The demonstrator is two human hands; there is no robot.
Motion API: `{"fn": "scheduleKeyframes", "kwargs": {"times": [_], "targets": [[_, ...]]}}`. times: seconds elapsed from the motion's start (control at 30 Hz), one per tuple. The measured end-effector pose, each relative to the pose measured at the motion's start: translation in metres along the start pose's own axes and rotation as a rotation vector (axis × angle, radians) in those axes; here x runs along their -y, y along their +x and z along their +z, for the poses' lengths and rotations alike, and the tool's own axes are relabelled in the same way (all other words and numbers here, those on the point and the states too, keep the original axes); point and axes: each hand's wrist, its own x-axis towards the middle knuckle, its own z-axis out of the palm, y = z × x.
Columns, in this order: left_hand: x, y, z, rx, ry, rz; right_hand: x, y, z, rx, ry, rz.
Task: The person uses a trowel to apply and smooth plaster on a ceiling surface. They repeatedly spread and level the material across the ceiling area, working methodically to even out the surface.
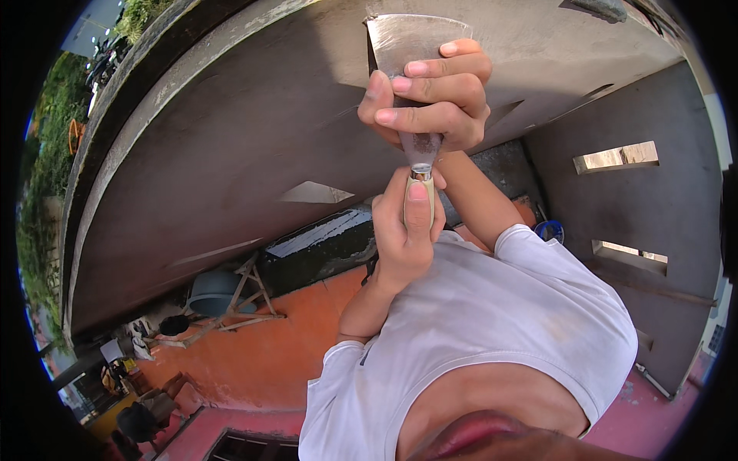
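A putty knife (411, 34) with a wide, flared metal blade is held up in front of my chest, blade pointing to the top of the view. My left hand (403, 238) is closed round its pale handle, the thumb lying along it just below the shiny metal collar. Higher up, my right hand (453, 96) wraps round the neck and lower blade, with its fingertips against the metal. Grey smears mark the blade's neck. Behind the blade is a grey plastered wall (192, 146); whether the edge touches it I cannot tell.
Slot-like openings (617, 157) pierce the grey wall on the right. At lower left a blue-grey basin (219, 292) stands by a wooden frame (250, 288) on the orange floor (269, 353). A blue bucket (550, 230) shows behind my right arm. Greenery lies beyond the wall's edge.
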Motion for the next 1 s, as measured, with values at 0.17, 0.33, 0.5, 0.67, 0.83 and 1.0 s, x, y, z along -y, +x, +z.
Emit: {"fn": "scheduleKeyframes", "kwargs": {"times": [0.17, 0.33, 0.5, 0.67, 0.83, 1.0], "targets": [[0.01, -0.012, 0.01, -0.045, 0.051, -0.07, 0.004, -0.023, -0.015, 0.05, 0.016, 0.058], [0.008, -0.015, 0.013, -0.035, 0.043, -0.068, -0.001, -0.021, -0.013, 0.002, 0.019, -0.014], [0.018, -0.012, 0.01, -0.053, 0.032, -0.053, 0.002, -0.023, -0.016, 0.075, -0.002, 0.012], [0.016, -0.001, 0.006, -0.061, 0.074, 0.015, -0.007, -0.011, -0.002, -0.003, 0.028, -0.052], [0.007, -0.001, 0.004, -0.068, 0.06, 0.001, -0.003, -0.004, 0.003, -0.017, 0.033, -0.037], [-0.001, 0.004, 0.005, -0.07, 0.022, 0.061, -0.009, 0.008, 0.013, -0.065, 0.064, -0.072]]}}
